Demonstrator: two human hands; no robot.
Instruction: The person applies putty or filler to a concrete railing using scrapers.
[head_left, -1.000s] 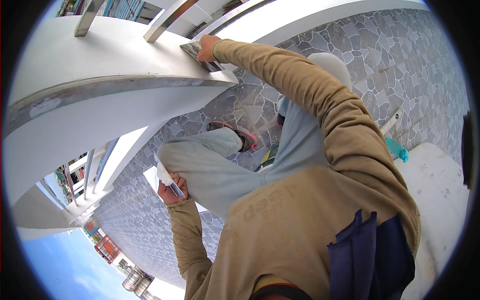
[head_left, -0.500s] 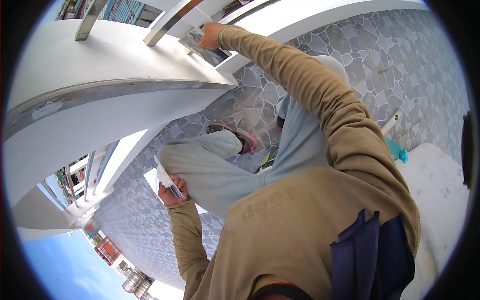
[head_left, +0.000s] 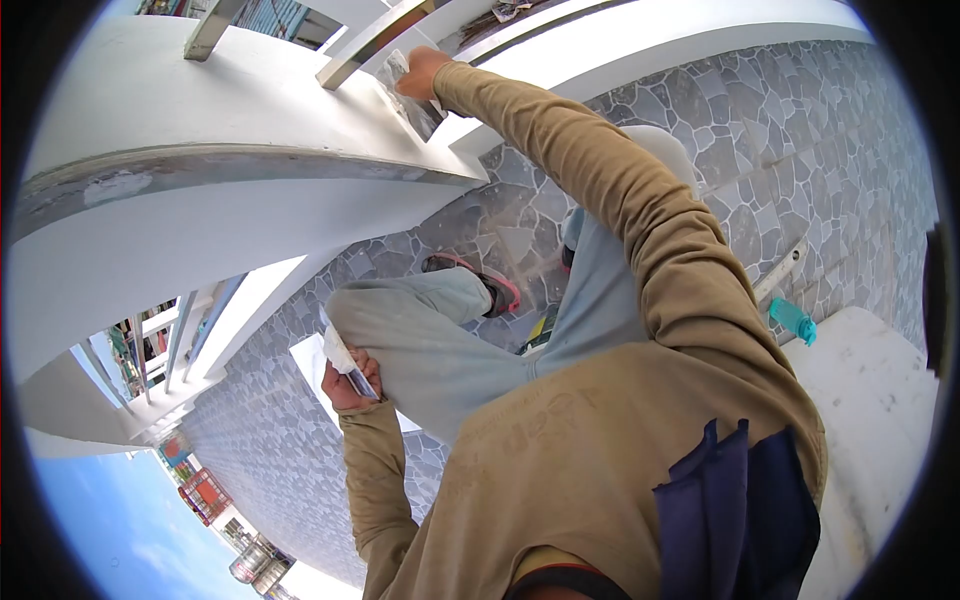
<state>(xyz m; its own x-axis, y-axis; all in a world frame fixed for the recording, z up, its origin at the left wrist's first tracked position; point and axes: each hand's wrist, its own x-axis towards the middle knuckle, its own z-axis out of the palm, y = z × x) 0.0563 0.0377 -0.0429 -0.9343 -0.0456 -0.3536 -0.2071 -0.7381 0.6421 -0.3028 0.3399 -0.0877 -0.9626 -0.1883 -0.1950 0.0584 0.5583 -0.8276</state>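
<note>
My right hand (head_left: 421, 74) is closed, reaching to the white wall (head_left: 270, 95) beside a metal post (head_left: 375, 42). A thin pale, flat piece (head_left: 394, 68) shows at its fingers; its handle is hidden. Near my bent left knee, my left hand (head_left: 350, 380) is closed around a flat tool (head_left: 342, 358) with white material along it, its upper end pointing up and away from me.
Grey stone-pattern floor (head_left: 730, 130) lies around my legs. A white board (head_left: 312, 372) is below my left hand. At the right are a teal bottle (head_left: 793, 321), a long pale bar (head_left: 780, 271) and a white slab (head_left: 865, 400). Railings stand at the left.
The view has shifted, so the wall and posts appear farther right. My right hand is nearer the metal post. My left hand keeps its hold on the flat tool.
</note>
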